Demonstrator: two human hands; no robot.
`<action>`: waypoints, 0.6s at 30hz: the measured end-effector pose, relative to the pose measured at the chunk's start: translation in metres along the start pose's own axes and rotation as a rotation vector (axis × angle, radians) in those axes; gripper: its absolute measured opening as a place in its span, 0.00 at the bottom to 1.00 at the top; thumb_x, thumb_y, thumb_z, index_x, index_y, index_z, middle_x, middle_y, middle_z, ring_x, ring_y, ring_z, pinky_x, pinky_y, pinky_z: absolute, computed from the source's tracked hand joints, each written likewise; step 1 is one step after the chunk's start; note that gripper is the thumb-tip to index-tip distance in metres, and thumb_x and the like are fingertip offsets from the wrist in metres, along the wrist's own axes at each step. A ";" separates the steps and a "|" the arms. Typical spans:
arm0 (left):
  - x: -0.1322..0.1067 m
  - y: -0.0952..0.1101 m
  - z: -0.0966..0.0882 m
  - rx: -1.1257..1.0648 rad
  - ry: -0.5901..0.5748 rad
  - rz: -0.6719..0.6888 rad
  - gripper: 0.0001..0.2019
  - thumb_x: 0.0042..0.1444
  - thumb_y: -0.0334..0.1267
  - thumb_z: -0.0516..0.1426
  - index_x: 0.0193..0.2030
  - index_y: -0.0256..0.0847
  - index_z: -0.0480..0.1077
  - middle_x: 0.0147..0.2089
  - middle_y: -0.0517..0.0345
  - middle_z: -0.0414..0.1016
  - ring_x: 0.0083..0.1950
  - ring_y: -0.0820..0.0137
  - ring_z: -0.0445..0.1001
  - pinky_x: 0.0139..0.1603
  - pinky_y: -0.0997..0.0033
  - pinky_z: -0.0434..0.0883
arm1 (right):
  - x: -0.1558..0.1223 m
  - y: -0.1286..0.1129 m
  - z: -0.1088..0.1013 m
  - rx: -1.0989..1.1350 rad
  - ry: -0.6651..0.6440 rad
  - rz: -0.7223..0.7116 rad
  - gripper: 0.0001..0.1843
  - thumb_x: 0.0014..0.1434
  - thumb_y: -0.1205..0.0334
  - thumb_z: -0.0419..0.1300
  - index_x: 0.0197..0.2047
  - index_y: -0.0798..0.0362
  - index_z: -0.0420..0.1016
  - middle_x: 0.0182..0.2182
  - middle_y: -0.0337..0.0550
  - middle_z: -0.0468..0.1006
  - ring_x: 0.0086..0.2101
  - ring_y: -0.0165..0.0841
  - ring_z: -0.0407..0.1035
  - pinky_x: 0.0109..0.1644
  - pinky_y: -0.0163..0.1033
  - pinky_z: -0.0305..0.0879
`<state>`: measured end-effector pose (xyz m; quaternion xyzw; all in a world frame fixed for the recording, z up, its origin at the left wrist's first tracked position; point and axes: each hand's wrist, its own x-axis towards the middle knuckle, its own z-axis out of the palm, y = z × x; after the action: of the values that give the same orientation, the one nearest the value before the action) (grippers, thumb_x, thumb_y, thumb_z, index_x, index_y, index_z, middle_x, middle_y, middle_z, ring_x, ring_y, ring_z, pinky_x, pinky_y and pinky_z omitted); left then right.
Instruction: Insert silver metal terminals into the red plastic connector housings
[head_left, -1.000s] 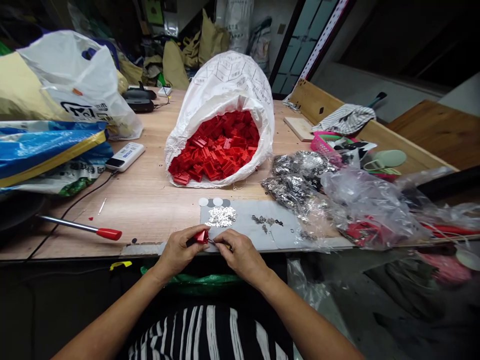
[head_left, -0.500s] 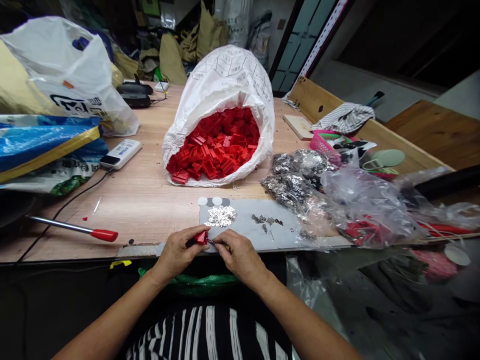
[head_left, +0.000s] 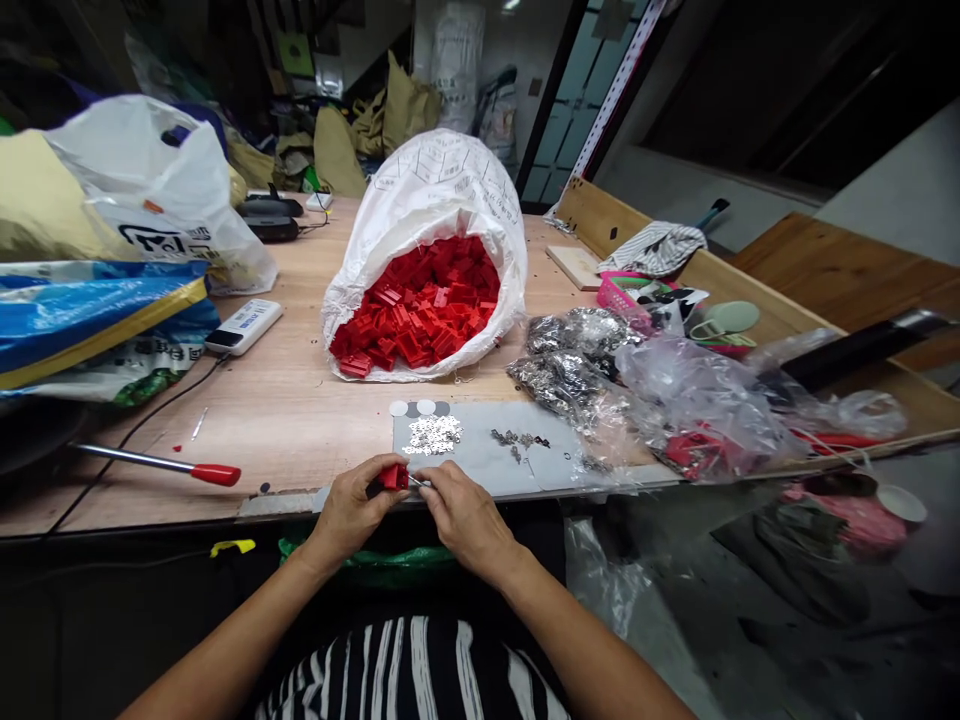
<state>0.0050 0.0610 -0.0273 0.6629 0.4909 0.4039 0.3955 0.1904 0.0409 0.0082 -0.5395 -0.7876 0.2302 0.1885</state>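
Just above the table's front edge, my left hand pinches a small red plastic block between thumb and fingers. From the right, my right hand grips what looks like a small screwdriver; its thin metal shaft meets the block's open end, and its handle is hidden in my fingers. Behind my hands lies a grey mat. On it are a pile of small shiny metal plates and a looser scatter of darker metal bits.
A white woven sack lies with its mouth toward me, full of red blocks. Plastic bags of metal parts crowd the right. At left are a red-handled metal lever, a white power bank and shopping bags.
My view has tilted and shifted slightly, so the scene sits a little differently in frame. Both hands keep their grips, and the metal shaft still meets the red block.
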 end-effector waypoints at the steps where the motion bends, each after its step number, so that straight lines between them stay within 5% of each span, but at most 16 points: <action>1: -0.003 0.003 0.000 -0.043 0.009 -0.017 0.14 0.48 0.34 0.63 0.44 0.44 0.74 0.43 0.57 0.79 0.43 0.65 0.76 0.48 0.66 0.70 | -0.003 0.001 -0.002 0.051 0.015 -0.021 0.12 0.66 0.65 0.49 0.51 0.49 0.66 0.41 0.43 0.70 0.40 0.33 0.68 0.44 0.37 0.64; 6: -0.017 0.026 0.000 -0.513 0.052 -0.208 0.15 0.49 0.35 0.64 0.44 0.44 0.71 0.44 0.59 0.77 0.45 0.69 0.75 0.49 0.72 0.70 | -0.013 0.000 -0.014 0.289 -0.057 -0.036 0.12 0.66 0.67 0.46 0.52 0.49 0.62 0.35 0.38 0.72 0.36 0.30 0.67 0.42 0.36 0.62; 11: -0.026 0.041 0.003 -1.178 -0.013 -0.516 0.02 0.56 0.34 0.59 0.33 0.39 0.72 0.37 0.58 0.79 0.41 0.73 0.77 0.50 0.71 0.71 | -0.016 -0.012 -0.019 0.374 -0.171 -0.076 0.21 0.68 0.63 0.46 0.63 0.46 0.54 0.24 0.31 0.69 0.27 0.28 0.65 0.36 0.33 0.60; 18: -0.032 0.043 0.009 -1.456 0.055 -0.734 0.09 0.60 0.29 0.54 0.35 0.30 0.75 0.37 0.47 0.81 0.40 0.66 0.80 0.51 0.65 0.74 | -0.016 -0.020 -0.022 0.308 -0.131 -0.139 0.18 0.68 0.61 0.48 0.60 0.44 0.62 0.42 0.38 0.77 0.39 0.31 0.72 0.43 0.34 0.63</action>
<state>0.0212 0.0198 0.0042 0.0265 0.3007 0.4825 0.8222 0.1929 0.0234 0.0366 -0.4326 -0.7889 0.3691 0.2328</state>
